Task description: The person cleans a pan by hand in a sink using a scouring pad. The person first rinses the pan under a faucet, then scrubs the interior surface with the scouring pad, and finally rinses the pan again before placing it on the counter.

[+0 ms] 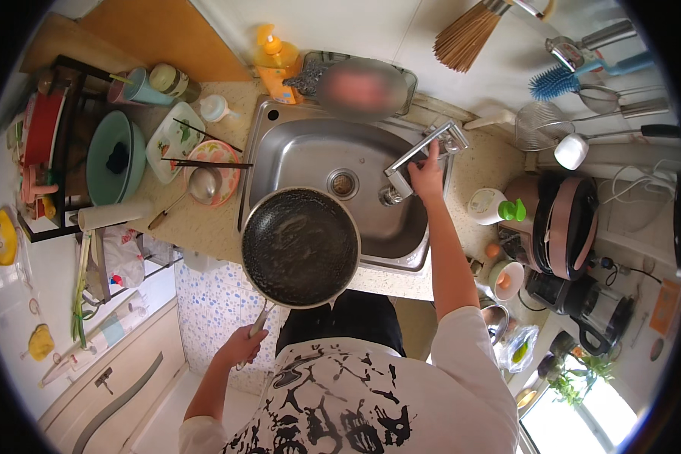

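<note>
My left hand (pixel 243 345) grips the metal handle (pixel 259 320) of a dark frying pan (pixel 301 247). The pan is held over the front edge of a stainless steel sink (pixel 312 142) and covers part of its basin. Its dark inside faces up, with a textured surface and no food visible. At the sink's right side, my right hand (pixel 427 175) is at the chrome faucet (pixel 411 156), its index finger stretched along it. Some of its fingers are hidden, so their hold is unclear. The round drain (pixel 343 184) shows beyond the pan's rim.
Left of the sink, a ladle (pixel 204 184) and chopsticks (pixel 204 164) lie across a patterned bowl (pixel 227 150). An orange pump bottle (pixel 278 68) and a wire rack (pixel 411 85) stand behind. On the right are a white bottle (pixel 485 206) and a bowl with eggs (pixel 506 280).
</note>
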`<control>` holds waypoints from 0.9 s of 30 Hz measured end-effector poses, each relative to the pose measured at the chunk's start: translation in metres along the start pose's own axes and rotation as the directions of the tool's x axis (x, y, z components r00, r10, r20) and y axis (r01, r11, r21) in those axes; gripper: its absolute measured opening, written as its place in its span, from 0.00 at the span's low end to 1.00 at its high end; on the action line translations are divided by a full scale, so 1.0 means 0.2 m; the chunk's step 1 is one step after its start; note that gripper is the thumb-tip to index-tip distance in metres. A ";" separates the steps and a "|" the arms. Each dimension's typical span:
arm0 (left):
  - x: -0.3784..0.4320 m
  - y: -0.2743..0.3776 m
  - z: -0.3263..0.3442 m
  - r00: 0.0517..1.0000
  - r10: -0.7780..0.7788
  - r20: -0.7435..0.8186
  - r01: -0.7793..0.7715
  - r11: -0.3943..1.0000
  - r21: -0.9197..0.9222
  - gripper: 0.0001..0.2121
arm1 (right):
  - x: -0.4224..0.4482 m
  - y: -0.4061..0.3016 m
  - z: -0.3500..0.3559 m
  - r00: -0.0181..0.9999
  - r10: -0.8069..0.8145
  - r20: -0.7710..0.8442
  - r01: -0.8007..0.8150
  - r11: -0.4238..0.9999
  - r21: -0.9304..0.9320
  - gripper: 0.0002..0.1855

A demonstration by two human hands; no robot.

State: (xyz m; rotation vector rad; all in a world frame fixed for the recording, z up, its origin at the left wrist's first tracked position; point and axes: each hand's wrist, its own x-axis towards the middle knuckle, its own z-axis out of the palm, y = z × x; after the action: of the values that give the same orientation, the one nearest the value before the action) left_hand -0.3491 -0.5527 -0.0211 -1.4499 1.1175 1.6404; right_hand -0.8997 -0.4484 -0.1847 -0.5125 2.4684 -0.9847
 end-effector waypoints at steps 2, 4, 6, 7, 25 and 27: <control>0.00 0.01 0.00 1.000 0.007 0.006 -0.007 1.000 -0.002 0.15 | 0.06 0.02 -0.01 0.993 0.081 -0.086 -0.083 0.996 -0.019 0.54; 0.01 -0.02 -0.01 1.000 -0.002 0.016 0.003 1.000 -0.015 0.15 | 0.10 -0.03 0.00 0.995 0.091 -0.040 -0.090 0.996 0.025 0.54; 0.02 -0.02 -0.02 1.000 -0.006 0.030 0.007 1.000 -0.024 0.15 | 0.14 -0.03 0.02 0.999 0.031 -0.023 -0.030 0.998 0.061 0.53; 0.02 -0.02 -0.02 0.999 0.009 0.033 -0.009 1.000 -0.005 0.15 | 0.15 0.00 0.02 0.999 0.031 -0.025 -0.030 0.998 0.058 0.53; 0.06 -0.07 -0.01 0.999 0.036 0.035 -0.036 0.999 -0.005 0.17 | -0.44 0.22 0.60 0.813 -0.079 0.576 -0.560 -0.373 0.740 0.16; 0.07 -0.10 -0.01 0.999 0.042 0.034 -0.042 0.999 0.000 0.18 | -0.44 0.22 0.62 0.800 -0.083 0.594 -0.577 -0.374 0.726 0.14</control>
State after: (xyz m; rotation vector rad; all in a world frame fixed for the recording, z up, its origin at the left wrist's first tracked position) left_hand -0.3325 -0.5478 -0.0374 -1.4018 1.1368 1.6873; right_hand -0.7701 -0.4439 -0.2748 0.5099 0.4288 -1.9154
